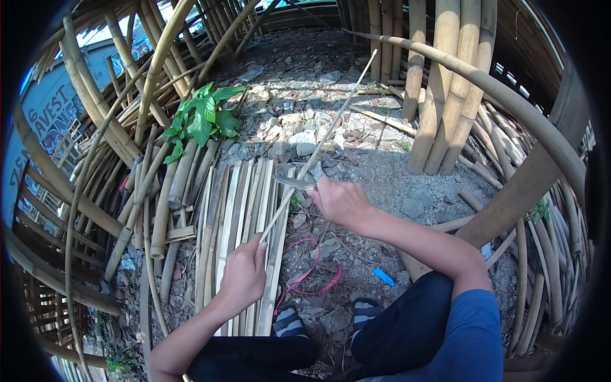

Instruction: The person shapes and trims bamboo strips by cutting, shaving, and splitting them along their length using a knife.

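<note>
A long thin bamboo strip (337, 119) runs slantwise from my left hand (244, 271) up toward the far stones. The fingers of that hand are closed round its near end. My right hand (342, 202) is wrapped round the handle of a knife (293, 183), whose curved blade points left and lies across the strip. The handle is mostly hidden by the fingers. Below the hands, several split bamboo slats (237, 216) lie side by side on the ground, partly behind my left hand.
Bamboo poles (445, 89) stand upright at the back right, and a curved pole (490, 79) arches over the right side. More poles lean at left near a leafy plant (202, 119). Pink ribbon (305, 290) and a blue piece (383, 276) lie by my feet.
</note>
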{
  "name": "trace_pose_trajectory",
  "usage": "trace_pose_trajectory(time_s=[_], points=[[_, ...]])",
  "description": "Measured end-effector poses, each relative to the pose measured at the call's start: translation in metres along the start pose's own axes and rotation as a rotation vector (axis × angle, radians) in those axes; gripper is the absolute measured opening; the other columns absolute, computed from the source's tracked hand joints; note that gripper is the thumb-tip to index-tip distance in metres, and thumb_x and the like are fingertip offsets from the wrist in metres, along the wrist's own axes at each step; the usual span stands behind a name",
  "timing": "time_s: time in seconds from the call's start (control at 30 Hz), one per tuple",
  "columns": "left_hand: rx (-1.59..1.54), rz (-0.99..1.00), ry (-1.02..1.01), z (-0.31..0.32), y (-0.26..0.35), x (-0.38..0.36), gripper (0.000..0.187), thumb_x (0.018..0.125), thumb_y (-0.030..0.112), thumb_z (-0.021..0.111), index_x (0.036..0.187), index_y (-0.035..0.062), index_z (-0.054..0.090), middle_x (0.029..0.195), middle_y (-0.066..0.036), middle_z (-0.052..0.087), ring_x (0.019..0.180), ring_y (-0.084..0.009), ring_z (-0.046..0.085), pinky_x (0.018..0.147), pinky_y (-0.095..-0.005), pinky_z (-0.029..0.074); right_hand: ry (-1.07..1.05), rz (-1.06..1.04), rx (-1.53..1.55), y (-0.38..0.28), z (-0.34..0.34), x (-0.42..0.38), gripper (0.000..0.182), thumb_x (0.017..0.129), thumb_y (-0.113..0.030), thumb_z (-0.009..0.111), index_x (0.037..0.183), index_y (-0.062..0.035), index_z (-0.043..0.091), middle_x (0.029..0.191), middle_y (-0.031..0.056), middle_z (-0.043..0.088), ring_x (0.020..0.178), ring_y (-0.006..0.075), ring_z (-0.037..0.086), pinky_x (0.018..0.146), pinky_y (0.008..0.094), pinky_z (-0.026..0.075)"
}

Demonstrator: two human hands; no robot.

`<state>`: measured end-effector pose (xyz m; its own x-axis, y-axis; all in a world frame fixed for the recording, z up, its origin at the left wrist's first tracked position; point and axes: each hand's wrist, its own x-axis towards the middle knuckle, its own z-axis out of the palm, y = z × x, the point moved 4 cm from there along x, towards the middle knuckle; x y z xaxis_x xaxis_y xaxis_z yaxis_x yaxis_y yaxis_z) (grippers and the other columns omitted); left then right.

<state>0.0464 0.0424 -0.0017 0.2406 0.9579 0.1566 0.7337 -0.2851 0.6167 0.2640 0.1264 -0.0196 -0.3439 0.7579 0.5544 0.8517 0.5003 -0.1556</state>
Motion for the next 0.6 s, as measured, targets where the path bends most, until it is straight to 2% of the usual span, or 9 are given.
trace_pose_trajectory(time_s=[0.07,0.23,0.4,0.47,0.53,0.6], points=[[-0.019,-0.003,-0.008,0.001,-0.001,0.000,0.023,0.096,0.012,0.043,0.105,-0.0050,0.054,0.078,-0.030,0.057,0.076,-0.0483,0.056,0.068,-0.0527,0.042,0.023,-0.038,0.006,0.004,0.004,0.000,0.031,0.094,-0.029,0.049,0.080,-0.0017,0.046,0.055,0.0148,0.057,0.047,0.0321,0.060,0.040,0.0437,0.047],[-0.036,-0.053,-0.044,0.005,-0.006,0.005,0.023,0.096,0.012,0.043,0.105,-0.0049,0.056,0.077,-0.030,0.057,0.076,-0.0485,0.056,0.068,-0.0526,0.042,-0.050,0.039,-0.022,-0.011,0.007,-0.006,0.032,0.094,-0.030,0.049,0.079,-0.0019,0.046,0.055,0.0155,0.057,0.047,0.0342,0.059,0.041,0.0445,0.047],[-0.022,-0.072,-0.072,0.006,-0.012,0.001,0.024,0.096,0.012,0.043,0.106,-0.0051,0.056,0.079,-0.031,0.057,0.077,-0.0487,0.056,0.069,-0.0525,0.043,-0.055,0.160,-0.074,0.023,0.001,0.006,0.038,0.097,-0.033,0.043,0.080,0.0003,0.048,0.056,0.0169,0.059,0.046,0.0339,0.060,0.040,0.0445,0.047],[-0.008,-0.077,-0.074,0.006,-0.013,0.001,0.024,0.096,0.013,0.043,0.106,-0.0051,0.056,0.080,-0.031,0.057,0.077,-0.0486,0.056,0.070,-0.0526,0.043,-0.141,0.218,-0.062,0.035,-0.002,0.003,0.039,0.098,-0.034,0.041,0.082,0.0009,0.048,0.056,0.0175,0.059,0.047,0.0356,0.060,0.041,0.0463,0.046],[0.011,-0.083,-0.081,0.008,-0.012,0.003,0.024,0.096,0.013,0.043,0.106,-0.0050,0.056,0.081,-0.032,0.057,0.078,-0.0485,0.056,0.070,-0.0527,0.043,-0.076,0.178,-0.086,0.020,-0.002,-0.005,0.037,0.097,-0.033,0.041,0.082,0.0005,0.048,0.055,0.0173,0.059,0.045,0.0362,0.058,0.040,0.0471,0.045],[0.014,-0.073,-0.060,0.008,-0.011,0.004,0.024,0.096,0.012,0.043,0.106,-0.0053,0.056,0.081,-0.031,0.058,0.079,-0.0481,0.057,0.071,-0.0527,0.043,-0.039,0.060,0.066,0.001,-0.002,-0.011,0.035,0.097,-0.032,0.043,0.081,-0.0006,0.047,0.054,0.0165,0.058,0.044,0.0359,0.058,0.040,0.0475,0.045]])
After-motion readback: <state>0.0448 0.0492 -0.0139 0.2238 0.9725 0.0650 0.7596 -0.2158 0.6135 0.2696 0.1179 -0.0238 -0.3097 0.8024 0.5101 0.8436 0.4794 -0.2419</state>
